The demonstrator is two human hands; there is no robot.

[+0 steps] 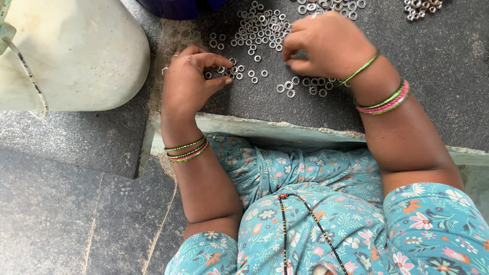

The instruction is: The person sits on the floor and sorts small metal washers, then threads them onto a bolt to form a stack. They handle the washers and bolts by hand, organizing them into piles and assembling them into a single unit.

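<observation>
Many small silver ring-shaped washers (262,28) lie scattered on a dark grey stone slab (438,76). My left hand (191,79) rests on the slab at the left edge of the pile, its fingers curled over a few washers (232,69). My right hand (321,43) hovers over the middle of the pile with fingers bunched together; what lies between the fingertips is hidden. A small group of toothed washers (300,86) sits just below my right hand. Both wrists carry green and pink bangles.
A large off-white plastic container (71,51) stands at the upper left on the stone floor. More washer heaps lie at the top edge (331,6) and top right (420,7). The slab's front edge (275,127) runs just above my lap.
</observation>
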